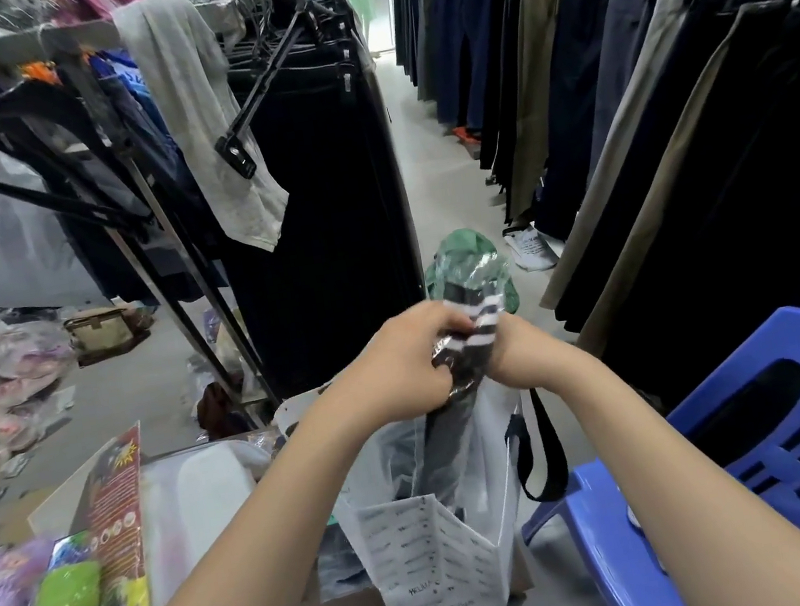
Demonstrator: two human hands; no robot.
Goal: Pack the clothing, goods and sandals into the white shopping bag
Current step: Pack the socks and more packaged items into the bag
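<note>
Both hands hold a black and white striped garment in a clear plastic wrapper [473, 323] upright above the white shopping bag [441, 556]. My left hand [397, 365] grips its left side and my right hand [514, 353] grips its right side. The garment's dark lower end reaches down into the bag's open mouth. The bag stands on a cardboard box, its black strap [546, 442] hanging over the right side. More dark items lie inside the bag, partly hidden.
A blue plastic chair [772, 444] stands at the right. Packaged goods [69, 601] and a white wrapped item [195, 509] lie at the lower left. Racks of hanging trousers [619, 114] line both sides of a narrow aisle. A green plastic bag [463, 252] lies on the floor ahead.
</note>
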